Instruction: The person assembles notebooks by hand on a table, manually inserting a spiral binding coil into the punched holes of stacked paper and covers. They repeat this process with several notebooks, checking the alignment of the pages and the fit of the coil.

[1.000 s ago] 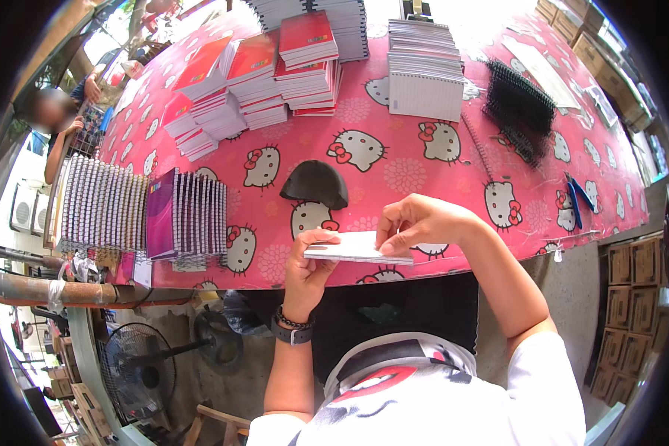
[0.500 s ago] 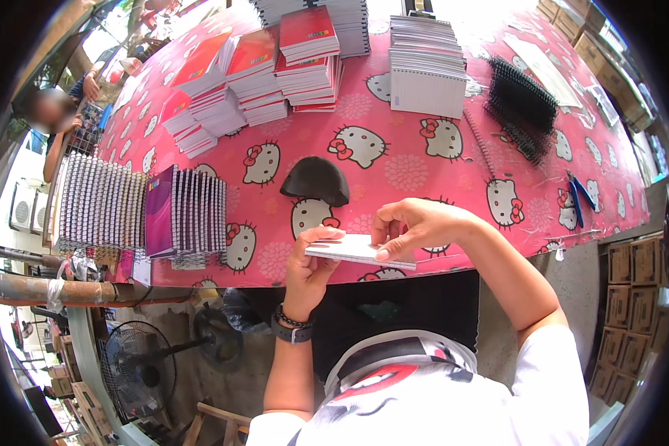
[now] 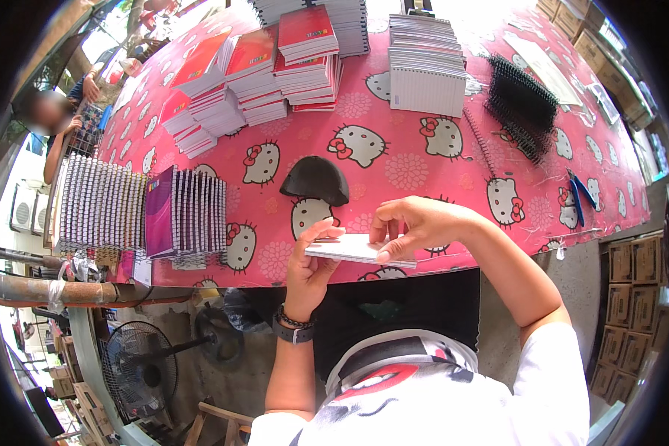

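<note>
Both hands hold one thin white paper pad. The left hand pinches at nine o'clock, the right hand at three.

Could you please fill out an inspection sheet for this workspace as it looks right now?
Surface: table under a pink cartoon-cat cloth.
Job's things: white pad, held level above the near edge.
Clutter: red notebooks, white pads, black coils, upright spiral books, dark dome, blue tool.
Hands: left hand grips the pad's left end; right hand pinches its right part.
Cables: nothing seen.
Surroundings: fan, boxes, another person at far left.
</note>
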Demonstrator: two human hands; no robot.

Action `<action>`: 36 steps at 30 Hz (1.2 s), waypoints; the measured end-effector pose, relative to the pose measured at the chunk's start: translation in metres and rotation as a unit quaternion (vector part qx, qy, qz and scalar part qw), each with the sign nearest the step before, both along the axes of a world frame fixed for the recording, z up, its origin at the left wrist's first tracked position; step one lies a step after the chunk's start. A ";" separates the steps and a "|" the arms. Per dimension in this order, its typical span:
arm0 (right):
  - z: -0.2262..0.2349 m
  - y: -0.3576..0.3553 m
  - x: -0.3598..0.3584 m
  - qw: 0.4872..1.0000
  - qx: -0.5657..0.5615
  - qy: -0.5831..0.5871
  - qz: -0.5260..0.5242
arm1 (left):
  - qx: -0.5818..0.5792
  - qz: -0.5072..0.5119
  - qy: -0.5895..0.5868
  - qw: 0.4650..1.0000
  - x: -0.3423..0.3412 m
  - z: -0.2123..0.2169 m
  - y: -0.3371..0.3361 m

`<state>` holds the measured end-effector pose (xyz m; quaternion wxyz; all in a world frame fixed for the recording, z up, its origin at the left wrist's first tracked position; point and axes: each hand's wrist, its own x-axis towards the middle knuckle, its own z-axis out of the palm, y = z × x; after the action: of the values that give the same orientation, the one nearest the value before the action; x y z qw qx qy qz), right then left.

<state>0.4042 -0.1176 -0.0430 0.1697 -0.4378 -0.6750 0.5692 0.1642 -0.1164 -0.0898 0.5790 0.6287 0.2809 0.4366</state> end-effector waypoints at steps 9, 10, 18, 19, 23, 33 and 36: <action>0.005 -0.011 0.013 0.982 0.047 0.182 0.023 | -0.026 -0.023 -0.113 0.993 -0.009 -0.017 0.008; 0.003 -0.015 0.011 0.974 0.025 0.222 0.023 | -0.048 -0.026 -0.137 0.989 -0.010 -0.016 0.008; 0.001 -0.033 -0.033 0.871 -0.099 0.475 -0.079 | -0.329 -0.131 -0.316 0.880 -0.003 -0.007 -0.001; 0.001 -0.033 -0.036 0.863 -0.097 0.488 -0.084 | -0.336 -0.133 -0.324 0.875 -0.002 -0.008 -0.002; -0.003 -0.035 -0.041 0.845 -0.108 0.512 -0.111 | -0.356 -0.131 -0.353 0.855 0.001 -0.015 -0.005; 0.002 -0.035 -0.022 0.915 -0.012 0.298 -0.271 | -0.238 -0.016 -0.259 0.936 -0.013 -0.004 0.005; -0.005 -0.033 -0.021 0.906 -0.027 0.352 -0.235 | -0.265 0.003 -0.282 0.922 -0.004 0.003 0.001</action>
<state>0.3830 -0.1505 -0.0477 0.5134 -0.3591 -0.4332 0.6480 0.1598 -0.1153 -0.0864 0.7783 0.3019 0.2136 0.5074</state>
